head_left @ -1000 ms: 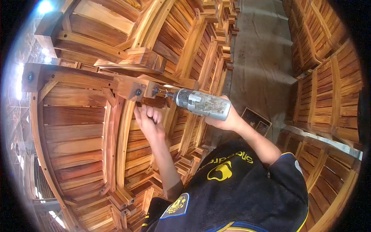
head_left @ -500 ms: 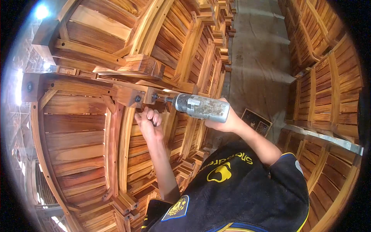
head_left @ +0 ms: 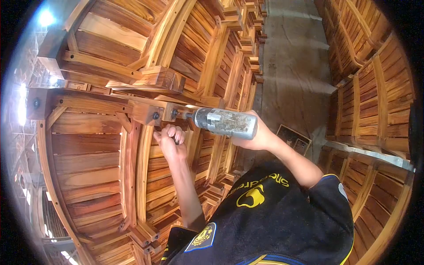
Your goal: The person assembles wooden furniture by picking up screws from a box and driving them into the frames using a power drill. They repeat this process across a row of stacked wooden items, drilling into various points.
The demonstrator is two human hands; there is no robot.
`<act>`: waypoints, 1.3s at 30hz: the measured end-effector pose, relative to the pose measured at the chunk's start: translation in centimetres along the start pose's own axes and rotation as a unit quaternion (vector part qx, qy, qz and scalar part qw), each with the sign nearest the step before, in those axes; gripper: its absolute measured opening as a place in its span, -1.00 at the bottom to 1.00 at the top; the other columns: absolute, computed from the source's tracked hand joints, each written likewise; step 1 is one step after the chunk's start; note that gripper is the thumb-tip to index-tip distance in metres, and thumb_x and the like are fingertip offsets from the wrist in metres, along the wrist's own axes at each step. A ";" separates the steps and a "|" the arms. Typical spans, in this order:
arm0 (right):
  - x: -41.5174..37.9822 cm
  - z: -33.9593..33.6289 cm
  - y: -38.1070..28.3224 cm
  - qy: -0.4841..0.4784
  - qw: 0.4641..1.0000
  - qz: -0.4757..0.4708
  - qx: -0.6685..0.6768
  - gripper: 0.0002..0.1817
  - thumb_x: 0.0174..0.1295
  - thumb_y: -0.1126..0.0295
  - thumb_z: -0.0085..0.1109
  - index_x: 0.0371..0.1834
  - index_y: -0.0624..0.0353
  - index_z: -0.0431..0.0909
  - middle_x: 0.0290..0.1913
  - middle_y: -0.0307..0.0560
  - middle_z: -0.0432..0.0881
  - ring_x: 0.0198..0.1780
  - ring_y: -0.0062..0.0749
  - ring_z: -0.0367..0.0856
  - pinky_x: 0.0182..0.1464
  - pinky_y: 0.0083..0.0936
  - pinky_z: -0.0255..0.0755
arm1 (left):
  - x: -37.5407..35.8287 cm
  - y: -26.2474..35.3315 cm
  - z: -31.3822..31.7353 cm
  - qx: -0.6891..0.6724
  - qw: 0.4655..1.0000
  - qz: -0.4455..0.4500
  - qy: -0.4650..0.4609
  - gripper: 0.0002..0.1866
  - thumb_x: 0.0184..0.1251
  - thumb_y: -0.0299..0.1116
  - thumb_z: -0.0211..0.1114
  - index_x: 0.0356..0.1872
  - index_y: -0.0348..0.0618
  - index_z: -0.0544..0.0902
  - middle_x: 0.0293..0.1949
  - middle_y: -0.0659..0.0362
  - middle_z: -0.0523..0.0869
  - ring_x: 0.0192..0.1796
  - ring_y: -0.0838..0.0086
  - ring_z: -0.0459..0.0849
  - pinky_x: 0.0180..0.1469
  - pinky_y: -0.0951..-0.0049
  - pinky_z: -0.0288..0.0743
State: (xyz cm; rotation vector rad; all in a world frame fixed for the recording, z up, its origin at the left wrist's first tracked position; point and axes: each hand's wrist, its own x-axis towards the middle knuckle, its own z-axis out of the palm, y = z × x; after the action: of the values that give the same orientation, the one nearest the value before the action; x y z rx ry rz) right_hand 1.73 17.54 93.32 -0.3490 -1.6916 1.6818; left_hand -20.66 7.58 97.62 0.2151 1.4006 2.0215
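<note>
A grey, worn power driver (head_left: 227, 123) lies level in my right hand (head_left: 254, 134), whose fingers wrap round its grip, mostly hidden behind the tool body. Its bit reaches left to a dark bolt (head_left: 175, 113) in a wooden block (head_left: 167, 109). Another dark bolt (head_left: 155, 115) sits just left of it. Below the block, my left hand (head_left: 172, 138) is closed with curled fingers, close to the wood; a small dark thing shows between the fingers, too hidden to name.
Slatted wooden furniture (head_left: 86, 163) with curved rails stands at the left, with more pieces stacked behind. Other slatted pieces (head_left: 353, 106) line the right side. A framed dark panel (head_left: 293, 139) lies on the grey floor (head_left: 293, 66) beyond my right forearm.
The driver and my right hand have shifted slightly left, closer to the block. My left hand has stayed almost in place, its fingers curled a little more.
</note>
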 end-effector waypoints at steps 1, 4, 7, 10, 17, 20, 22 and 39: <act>0.2 0.1 -0.5 0.008 1.000 -0.014 0.016 -0.75 -0.19 0.55 0.23 -0.35 0.31 0.56 -0.49 -0.08 0.62 -0.47 -0.57 0.49 -0.29 -0.54 0.44 | 0.2 -0.1 -0.2 -0.022 1.000 -0.012 -0.010 -0.74 0.34 -0.52 0.03 -0.35 0.01 0.11 -0.64 0.30 0.27 -0.65 0.59 0.21 -0.68 0.59 0.05; 0.2 0.4 -1.1 0.020 0.999 -0.025 0.036 -0.79 -0.18 0.59 0.19 -0.38 0.33 0.55 -0.52 -0.10 0.59 -0.49 -0.62 0.40 -0.34 -0.57 0.41 | 0.6 -0.3 -0.5 -0.021 1.000 -0.002 -0.023 -0.75 0.34 -0.51 0.03 -0.32 0.03 0.11 -0.64 0.30 0.27 -0.65 0.58 0.22 -0.67 0.59 0.05; 0.3 0.6 -0.6 0.024 0.999 -0.027 0.036 -0.78 -0.18 0.60 0.19 -0.37 0.33 0.54 -0.52 -0.11 0.59 -0.49 -0.63 0.40 -0.33 -0.57 0.41 | 0.4 -0.4 -0.4 -0.022 1.000 0.012 -0.006 -0.74 0.32 -0.52 0.03 -0.29 0.04 0.11 -0.63 0.31 0.27 -0.65 0.58 0.22 -0.67 0.59 0.05; 0.3 0.6 -0.3 0.017 0.999 -0.027 0.031 -0.76 -0.18 0.60 0.19 -0.35 0.32 0.54 -0.51 -0.13 0.59 -0.48 -0.63 0.41 -0.32 -0.58 0.41 | 0.4 -0.4 -0.4 -0.028 0.999 0.007 -0.015 -0.73 0.31 -0.52 0.05 -0.28 0.05 0.11 -0.63 0.31 0.28 -0.65 0.58 0.23 -0.68 0.59 0.06; 0.3 0.7 0.1 0.016 0.999 -0.006 0.045 -0.79 -0.18 0.54 0.25 -0.39 0.29 0.55 -0.51 -0.11 0.61 -0.46 -0.56 0.52 -0.29 -0.51 0.46 | 0.5 -0.3 -1.0 -0.041 0.999 -0.002 -0.021 -0.71 0.31 -0.53 0.05 -0.27 0.07 0.10 -0.63 0.31 0.27 -0.66 0.58 0.22 -0.68 0.58 0.06; 0.3 1.0 0.2 0.026 0.999 -0.016 0.043 -0.79 -0.19 0.54 0.25 -0.40 0.29 0.55 -0.50 -0.09 0.61 -0.46 -0.54 0.53 -0.29 -0.51 0.46 | 0.4 -0.3 -0.9 -0.043 0.999 -0.003 -0.019 -0.70 0.31 -0.54 0.04 -0.26 0.08 0.08 -0.63 0.31 0.27 -0.66 0.58 0.21 -0.68 0.59 0.05; 0.4 1.0 0.0 0.027 0.999 -0.014 0.035 -0.79 -0.19 0.54 0.25 -0.40 0.29 0.55 -0.50 -0.08 0.61 -0.46 -0.52 0.54 -0.28 -0.51 0.46 | 0.2 -0.1 -0.6 -0.032 0.999 -0.001 -0.006 -0.69 0.32 -0.55 0.03 -0.26 0.10 0.07 -0.63 0.31 0.27 -0.66 0.58 0.21 -0.69 0.59 0.05; 0.4 1.6 0.4 0.030 0.999 -0.008 0.024 -0.80 -0.19 0.51 0.27 -0.42 0.30 0.55 -0.50 -0.05 0.63 -0.47 -0.46 0.59 -0.28 -0.49 0.48 | 0.0 0.2 -0.8 -0.023 0.999 0.001 -0.022 -0.69 0.32 -0.55 0.05 -0.32 0.09 0.09 -0.62 0.29 0.29 -0.65 0.57 0.23 -0.69 0.58 0.06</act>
State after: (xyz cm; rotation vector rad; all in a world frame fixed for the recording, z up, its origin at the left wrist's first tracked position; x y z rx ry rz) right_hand 0.36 16.63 93.23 -0.3574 -1.6031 1.6808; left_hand -21.14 6.97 97.45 0.2400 1.3264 2.0367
